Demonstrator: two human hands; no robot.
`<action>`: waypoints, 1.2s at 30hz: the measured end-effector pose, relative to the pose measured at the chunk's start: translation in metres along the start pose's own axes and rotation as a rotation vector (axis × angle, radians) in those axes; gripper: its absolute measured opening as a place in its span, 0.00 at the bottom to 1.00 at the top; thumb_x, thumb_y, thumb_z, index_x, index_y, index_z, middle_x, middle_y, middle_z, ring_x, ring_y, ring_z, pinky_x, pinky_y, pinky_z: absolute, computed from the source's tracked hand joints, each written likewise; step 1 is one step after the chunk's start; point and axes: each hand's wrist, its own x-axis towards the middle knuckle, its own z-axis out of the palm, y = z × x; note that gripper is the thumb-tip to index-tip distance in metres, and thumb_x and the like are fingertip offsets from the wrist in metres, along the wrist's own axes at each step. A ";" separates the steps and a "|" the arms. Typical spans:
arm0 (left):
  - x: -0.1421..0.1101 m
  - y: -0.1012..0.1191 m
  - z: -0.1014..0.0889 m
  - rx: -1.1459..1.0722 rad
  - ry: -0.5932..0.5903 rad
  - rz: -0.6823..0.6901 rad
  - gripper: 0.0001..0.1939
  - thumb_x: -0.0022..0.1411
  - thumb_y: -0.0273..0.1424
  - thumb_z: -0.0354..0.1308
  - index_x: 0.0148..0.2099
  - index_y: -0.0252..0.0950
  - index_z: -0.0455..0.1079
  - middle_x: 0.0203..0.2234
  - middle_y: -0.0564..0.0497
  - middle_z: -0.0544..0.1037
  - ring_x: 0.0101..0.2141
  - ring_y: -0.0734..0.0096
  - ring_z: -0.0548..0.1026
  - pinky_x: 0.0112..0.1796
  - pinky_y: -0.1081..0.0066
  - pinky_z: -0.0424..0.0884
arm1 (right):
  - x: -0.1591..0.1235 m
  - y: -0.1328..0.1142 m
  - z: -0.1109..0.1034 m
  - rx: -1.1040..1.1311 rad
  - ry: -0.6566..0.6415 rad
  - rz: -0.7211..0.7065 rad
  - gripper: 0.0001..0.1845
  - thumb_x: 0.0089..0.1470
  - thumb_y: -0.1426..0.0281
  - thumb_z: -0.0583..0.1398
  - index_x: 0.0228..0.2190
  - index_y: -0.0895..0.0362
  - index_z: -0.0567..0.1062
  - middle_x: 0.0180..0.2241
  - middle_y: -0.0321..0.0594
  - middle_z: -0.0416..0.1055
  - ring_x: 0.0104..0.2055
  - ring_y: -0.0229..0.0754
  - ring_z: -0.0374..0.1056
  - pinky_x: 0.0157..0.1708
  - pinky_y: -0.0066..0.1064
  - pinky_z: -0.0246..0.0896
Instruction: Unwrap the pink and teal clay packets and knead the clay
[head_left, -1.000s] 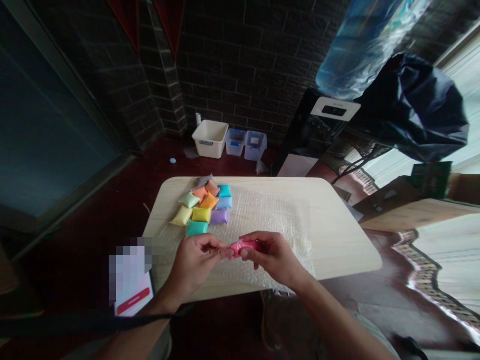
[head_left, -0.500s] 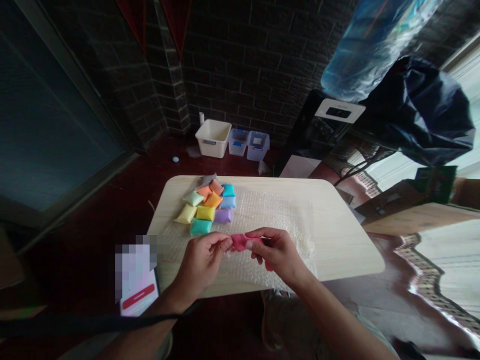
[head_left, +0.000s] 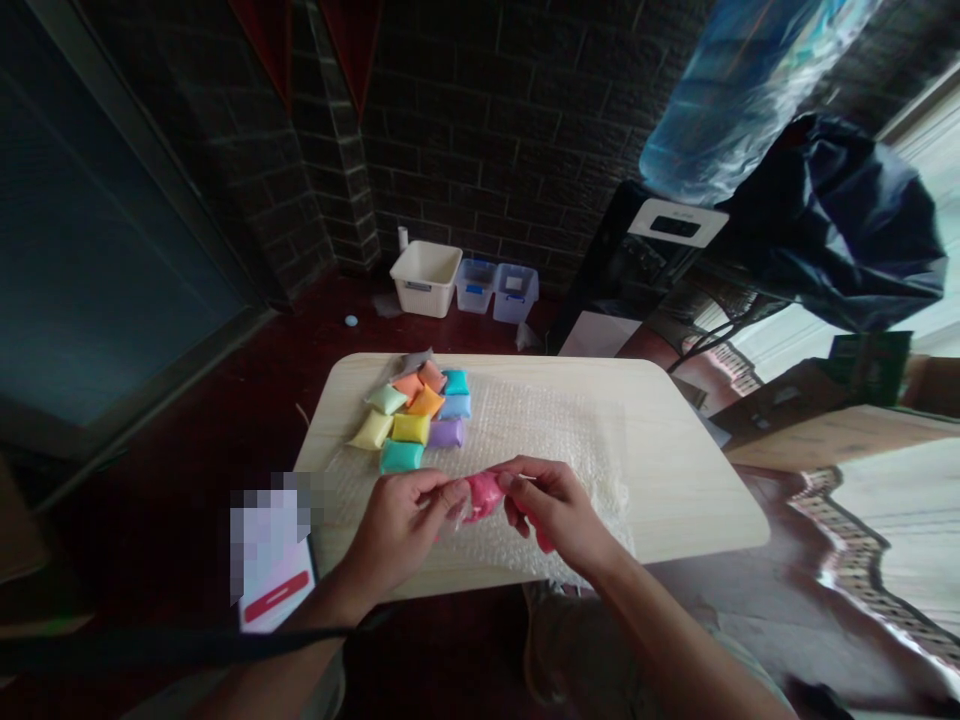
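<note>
My left hand (head_left: 417, 510) is closed, its thumb and fingers pinching the clear plastic wrapper (head_left: 459, 510) of the pink modelling clay (head_left: 484, 497). From the other side my right hand (head_left: 546, 500) grips that pink clay between thumb and forefinger. More pink shows below the right fingers, partly hidden by them. Both hands are above a sheet of bubble wrap (head_left: 551, 425) on the pale wooden table (head_left: 675, 450). Beyond my left hand lies a group of small coloured packets, among them a teal packet (head_left: 401, 457), a yellow packet (head_left: 411, 429) and a purple packet (head_left: 447, 433).
A phone (head_left: 277, 560) with a lit screen is beside the table's left edge. Past the far edge, a cream basket (head_left: 426, 280) and two clear bins (head_left: 515, 295) stand on the floor. A water dispenser (head_left: 622, 260) and cardboard boxes (head_left: 817, 440) are to the right.
The pink clay between my hands has changed shape, looking rounder and more bunched, with more of the clear wrapper showing near my left fingers. The packets stay put.
</note>
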 end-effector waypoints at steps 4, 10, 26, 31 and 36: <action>0.002 -0.006 0.001 0.063 -0.025 0.005 0.19 0.71 0.39 0.55 0.30 0.34 0.75 0.19 0.53 0.73 0.22 0.72 0.68 0.24 0.74 0.60 | 0.009 0.009 0.003 -0.022 0.043 0.014 0.18 0.61 0.57 0.63 0.38 0.60 0.82 0.19 0.34 0.68 0.18 0.33 0.61 0.17 0.24 0.54; 0.013 -0.029 -0.007 -0.155 -0.099 -0.140 0.15 0.66 0.39 0.60 0.34 0.32 0.77 0.26 0.49 0.78 0.27 0.70 0.72 0.29 0.73 0.65 | 0.028 0.016 0.005 -0.012 -0.025 -0.019 0.18 0.60 0.58 0.63 0.41 0.60 0.81 0.21 0.34 0.69 0.20 0.34 0.62 0.17 0.24 0.54; 0.016 -0.026 -0.015 -0.180 -0.147 -0.243 0.20 0.63 0.46 0.65 0.31 0.32 0.72 0.23 0.53 0.73 0.25 0.73 0.69 0.27 0.74 0.63 | 0.040 0.032 0.016 -0.081 -0.012 -0.216 0.15 0.65 0.60 0.61 0.42 0.57 0.83 0.31 0.39 0.72 0.25 0.34 0.66 0.22 0.27 0.61; 0.015 -0.026 -0.021 -0.105 -0.166 -0.225 0.22 0.63 0.43 0.65 0.24 0.33 0.69 0.17 0.56 0.68 0.21 0.76 0.64 0.23 0.75 0.57 | 0.041 0.031 0.017 -0.063 -0.013 -0.191 0.15 0.65 0.60 0.61 0.41 0.57 0.83 0.28 0.38 0.70 0.24 0.34 0.64 0.22 0.26 0.60; 0.012 -0.021 -0.021 -0.072 -0.185 -0.175 0.20 0.68 0.41 0.57 0.28 0.32 0.74 0.20 0.53 0.71 0.23 0.73 0.67 0.26 0.74 0.59 | 0.044 0.026 0.015 -0.001 -0.027 -0.162 0.15 0.65 0.59 0.62 0.40 0.57 0.82 0.25 0.36 0.70 0.24 0.34 0.64 0.22 0.26 0.58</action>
